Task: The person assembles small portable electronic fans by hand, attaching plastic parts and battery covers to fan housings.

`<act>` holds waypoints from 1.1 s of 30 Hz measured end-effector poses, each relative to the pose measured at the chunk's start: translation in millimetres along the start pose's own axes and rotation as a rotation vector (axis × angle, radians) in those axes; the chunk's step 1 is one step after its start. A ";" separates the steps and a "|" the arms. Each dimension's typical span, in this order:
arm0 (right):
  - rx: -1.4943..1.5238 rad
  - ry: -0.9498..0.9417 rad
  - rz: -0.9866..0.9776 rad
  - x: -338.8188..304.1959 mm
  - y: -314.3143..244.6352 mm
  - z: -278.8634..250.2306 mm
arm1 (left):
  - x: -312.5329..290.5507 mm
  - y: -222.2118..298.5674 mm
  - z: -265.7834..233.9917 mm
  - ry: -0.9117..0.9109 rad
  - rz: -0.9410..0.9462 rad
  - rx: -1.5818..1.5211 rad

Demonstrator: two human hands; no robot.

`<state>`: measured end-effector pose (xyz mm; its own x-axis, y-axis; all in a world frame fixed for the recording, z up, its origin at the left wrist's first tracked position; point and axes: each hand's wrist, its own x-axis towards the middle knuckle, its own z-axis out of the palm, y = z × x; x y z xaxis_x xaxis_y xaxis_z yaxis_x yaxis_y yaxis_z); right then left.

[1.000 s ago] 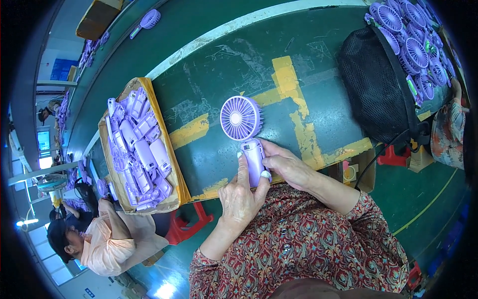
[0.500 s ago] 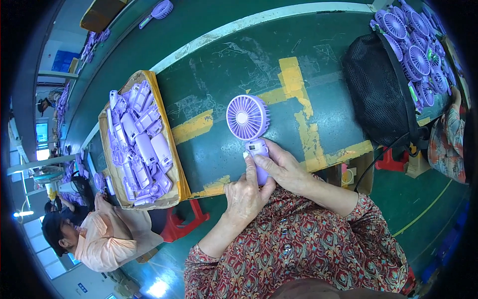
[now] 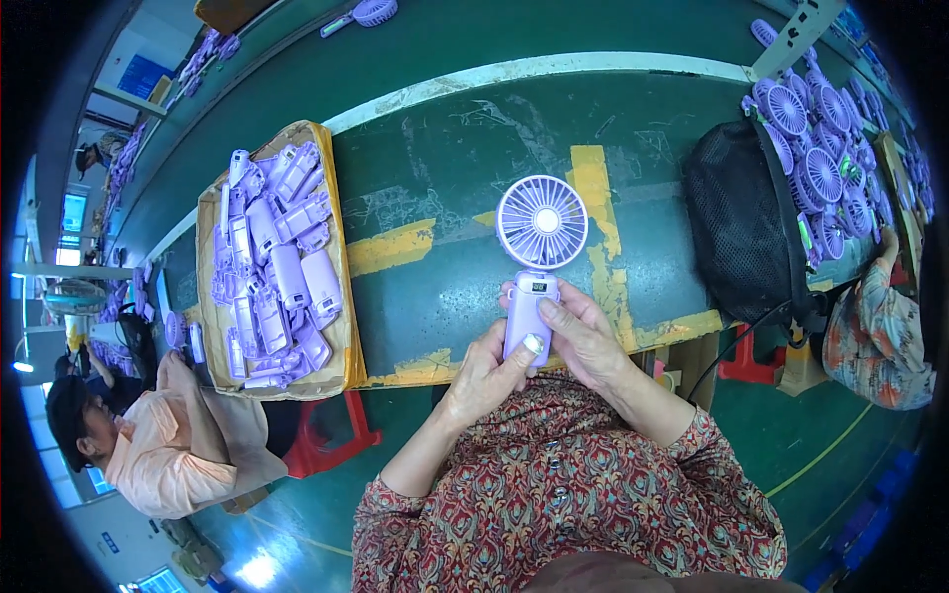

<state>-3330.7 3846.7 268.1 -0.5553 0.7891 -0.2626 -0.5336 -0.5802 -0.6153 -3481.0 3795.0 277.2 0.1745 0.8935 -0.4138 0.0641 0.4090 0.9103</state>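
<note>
I hold a purple fan (image 3: 535, 259) upright over the green table (image 3: 445, 178), head away from me, its handle clasped between my left hand (image 3: 487, 376) and right hand (image 3: 583, 341). The left thumb presses the handle's lower face. A tray (image 3: 341, 257) of purple shells lies well left.

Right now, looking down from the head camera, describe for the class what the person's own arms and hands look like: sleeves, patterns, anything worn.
Both forearms come up from the lower edge. The left hand and right hand are bare, with no gloves, rings or watch visible. The arms wear sleeves of a patterned blouse, a dense paisley-like print in dark red, teal and cream, pushed up toward the elbows. A row of small buttons runs down its front.
</note>
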 end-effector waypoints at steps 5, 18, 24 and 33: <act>-0.073 0.008 -0.053 -9.7 -5.8 6.0 | -4.4 10.8 9.0 0.105 0.249 0.302; -0.106 0.014 0.026 7.9 -14.4 8.4 | 19.0 21.2 4.3 0.187 0.344 0.316; -0.171 -0.020 0.078 27.4 -28.2 -6.0 | 46.8 13.0 -1.8 0.114 0.230 0.237; -0.137 0.080 -0.076 61.0 -29.3 -7.7 | 77.5 16.4 -18.7 0.037 0.145 -0.007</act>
<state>-3344.0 3913.3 264.4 -0.4613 0.8463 -0.2665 -0.4769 -0.4897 -0.7299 -3484.8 3874.4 259.8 0.1452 0.9495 -0.2782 0.0340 0.2762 0.9605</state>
